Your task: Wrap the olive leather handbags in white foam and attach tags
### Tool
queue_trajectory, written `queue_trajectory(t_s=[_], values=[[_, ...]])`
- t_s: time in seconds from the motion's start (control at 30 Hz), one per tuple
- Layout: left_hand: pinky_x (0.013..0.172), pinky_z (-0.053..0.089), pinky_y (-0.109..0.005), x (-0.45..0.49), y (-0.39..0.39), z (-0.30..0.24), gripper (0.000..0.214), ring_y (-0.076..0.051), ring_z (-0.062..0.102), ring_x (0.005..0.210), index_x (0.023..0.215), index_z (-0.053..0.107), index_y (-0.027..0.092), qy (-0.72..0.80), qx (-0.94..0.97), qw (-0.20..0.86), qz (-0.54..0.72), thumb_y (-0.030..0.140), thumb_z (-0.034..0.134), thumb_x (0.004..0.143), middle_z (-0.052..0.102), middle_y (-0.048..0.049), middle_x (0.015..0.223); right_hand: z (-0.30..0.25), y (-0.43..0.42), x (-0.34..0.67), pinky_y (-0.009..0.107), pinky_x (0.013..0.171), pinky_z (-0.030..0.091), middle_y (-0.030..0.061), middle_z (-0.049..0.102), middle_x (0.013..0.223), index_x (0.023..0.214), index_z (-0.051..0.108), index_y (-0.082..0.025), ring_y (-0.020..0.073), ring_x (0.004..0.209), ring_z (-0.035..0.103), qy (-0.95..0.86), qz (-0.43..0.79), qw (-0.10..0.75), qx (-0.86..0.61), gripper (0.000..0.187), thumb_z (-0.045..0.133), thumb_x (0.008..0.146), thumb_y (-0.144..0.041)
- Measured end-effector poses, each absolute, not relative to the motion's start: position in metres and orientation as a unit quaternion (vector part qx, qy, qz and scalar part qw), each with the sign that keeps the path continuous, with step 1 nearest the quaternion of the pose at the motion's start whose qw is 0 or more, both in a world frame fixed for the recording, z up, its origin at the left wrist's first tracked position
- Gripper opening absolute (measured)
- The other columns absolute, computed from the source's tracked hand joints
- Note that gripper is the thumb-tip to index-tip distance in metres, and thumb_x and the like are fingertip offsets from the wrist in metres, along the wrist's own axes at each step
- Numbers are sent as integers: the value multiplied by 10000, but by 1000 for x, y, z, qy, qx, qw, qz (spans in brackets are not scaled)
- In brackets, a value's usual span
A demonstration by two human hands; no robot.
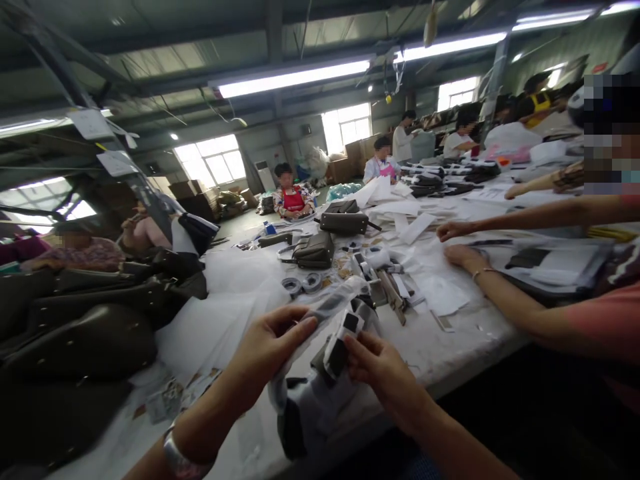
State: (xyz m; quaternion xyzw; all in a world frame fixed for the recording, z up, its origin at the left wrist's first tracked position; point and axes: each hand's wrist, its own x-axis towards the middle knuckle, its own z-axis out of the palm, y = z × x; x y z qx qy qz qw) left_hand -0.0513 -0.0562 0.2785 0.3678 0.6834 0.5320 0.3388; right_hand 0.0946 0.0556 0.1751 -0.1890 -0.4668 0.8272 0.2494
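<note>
My left hand (273, 343), with a silver bracelet on the wrist, pinches a translucent white wrapping sheet (320, 310) between thumb and fingers. In front of me a dark olive strap (336, 353) is rolled into a bundle, partly covered with white wrapping. My right hand (383, 370) grips the near side of that bundle, its fingertips against the white wrapping. More of the wrapping and a dark strap end (291, 427) hang down below my hands, at the table edge. The sheet hides part of the strap.
Dark bags (95, 340) are piled at the left beside white paper sheets (205, 333). Rolls of tape (303, 284), strap pieces (393, 293) and small handbags (314, 250) lie ahead. At the right, a co-worker's arms (525, 300) reach over the table (480, 340).
</note>
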Motion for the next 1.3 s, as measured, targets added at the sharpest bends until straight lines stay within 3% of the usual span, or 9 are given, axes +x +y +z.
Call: queue_trajectory(t_s=[0.13,0.37,0.5,0.63,0.73,0.9,1.03,1.17,1.3], values=[[698,511,-248,-53,-57,274,364,-180,652,803,1013,738,196,692,422,268,521,478,722,784,740,-43,908,190,39,72,242,665,531,44,692,827,963,724,-158,123,686,626,-476,830,254,-139,415,758,770,-524],[667,518,-256,-57,-57,269,330,-197,662,853,985,751,215,711,485,110,497,478,705,791,698,-63,1049,211,29,69,295,824,547,65,713,934,1014,740,-166,170,844,673,-443,847,279,-96,412,789,750,-479],[736,541,-297,-63,-55,271,424,-235,666,903,1080,716,211,692,473,196,508,529,664,803,714,-68,1012,218,29,74,340,878,547,73,723,980,1003,744,-161,198,899,684,-468,822,313,-83,386,779,762,-460],[642,501,-265,-69,-54,268,457,-197,617,728,816,724,185,714,503,215,437,606,551,849,684,-41,757,222,33,79,352,843,570,65,739,927,1025,740,-158,208,870,704,-528,785,316,-65,366,728,809,-453],[577,468,-251,-68,-56,266,443,-167,565,635,752,687,181,715,503,217,435,605,585,827,630,-18,676,221,43,89,295,713,582,53,740,833,1020,748,-160,187,742,715,-626,713,308,-71,329,664,865,-438],[565,485,-241,-69,-61,266,453,-170,607,650,875,685,175,712,370,286,524,614,663,768,663,-19,722,176,94,123,236,631,527,33,727,771,914,756,-191,145,646,679,-785,468,367,-173,236,599,914,-367],[538,473,-202,-78,-53,268,456,-124,576,582,856,683,158,657,290,257,646,577,758,693,663,-3,677,112,166,155,247,669,535,21,750,850,978,731,-217,158,683,697,-806,342,314,-368,188,591,886,-302],[518,471,-206,-75,-37,271,458,-108,555,526,793,671,146,629,269,199,701,570,784,660,651,8,638,70,227,167,297,787,503,77,724,1060,1029,676,-199,194,843,694,-790,272,304,-457,193,589,861,-238],[520,485,-216,-62,-31,265,445,-117,581,540,883,676,164,623,263,199,710,557,766,696,661,16,675,56,261,151,296,725,459,98,716,1046,1027,636,-182,221,872,670,-783,237,274,-505,217,652,838,-287]])
